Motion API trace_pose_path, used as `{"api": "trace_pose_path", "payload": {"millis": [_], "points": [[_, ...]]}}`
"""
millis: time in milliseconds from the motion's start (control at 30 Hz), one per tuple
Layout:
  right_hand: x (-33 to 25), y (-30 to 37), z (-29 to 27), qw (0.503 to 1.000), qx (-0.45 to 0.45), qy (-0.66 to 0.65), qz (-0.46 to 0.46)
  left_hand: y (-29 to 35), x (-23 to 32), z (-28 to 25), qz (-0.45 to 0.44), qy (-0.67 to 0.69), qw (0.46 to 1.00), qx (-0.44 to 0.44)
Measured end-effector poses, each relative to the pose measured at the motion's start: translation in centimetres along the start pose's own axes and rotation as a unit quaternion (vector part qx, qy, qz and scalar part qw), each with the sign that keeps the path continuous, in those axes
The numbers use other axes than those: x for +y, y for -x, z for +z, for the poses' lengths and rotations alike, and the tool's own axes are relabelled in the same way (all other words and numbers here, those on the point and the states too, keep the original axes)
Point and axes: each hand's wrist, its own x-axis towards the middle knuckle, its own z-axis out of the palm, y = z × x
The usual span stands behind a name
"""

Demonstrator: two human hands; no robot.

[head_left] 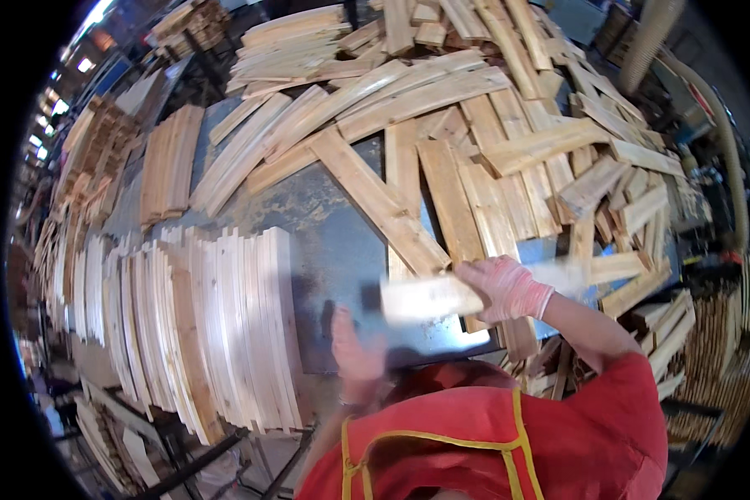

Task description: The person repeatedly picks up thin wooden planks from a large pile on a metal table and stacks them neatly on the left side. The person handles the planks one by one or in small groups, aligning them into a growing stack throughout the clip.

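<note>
The right hand point(507, 287) curls its fingers round a pale board point(429, 296) over the metal table point(342, 250); the left hand point(354, 350) is blurred, fingers unreadable; a one-handed hold could let it slip.

Pale yellow wooden slats point(442, 96), grey-blue table point(342, 250), red sleeve point(617, 400), yellow trim point(442, 439)

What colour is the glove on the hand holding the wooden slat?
Pinkish-white. The right hand wears it while gripping the pale wooden slat, seen best in the head view.
</note>
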Motion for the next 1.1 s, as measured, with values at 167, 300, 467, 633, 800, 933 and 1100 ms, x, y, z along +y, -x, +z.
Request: {"api": "trace_pose_path", "payload": {"millis": [167,300,467,633,800,933,1100], "points": [[1.7,-9.0,1.3,0.795,0.149,-0.587,0.014,-0.5,-2.8,3.3,-0.411,0.437,0.793,-0.108],[-0.2,-16.4,1.4,0.714,0.134,-0.687,0.006,-1.5,2.8,1.5,-0.441,0.569,0.648,-0.25],[-2.3,-23.3,1.5,0.951,0.29,0.041,0.1,0.4,1.9,-0.4,-0.503,0.497,0.703,-0.074],[-5.9,-22.3,2.0,0.954,0.2,-0.165,0.15,2.9,0.1,-5.1,-0.484,0.465,0.74,-0.04],[-13.2,-16.0,13.1,0.843,0.085,-0.528,0.061,7.0,-2.0,-11.0,-0.436,0.297,0.845,-0.084],[-22.1,-17.6,17.3,0.929,0.009,-0.37,0.029,7.8,-1.0,-16.4,-0.3,-0.026,0.949,-0.096],[-22.7,-21.7,17.5,0.555,-0.228,-0.799,-0.034,7.0,-0.2,-19.8,-0.162,-0.352,0.917,-0.095]]}}
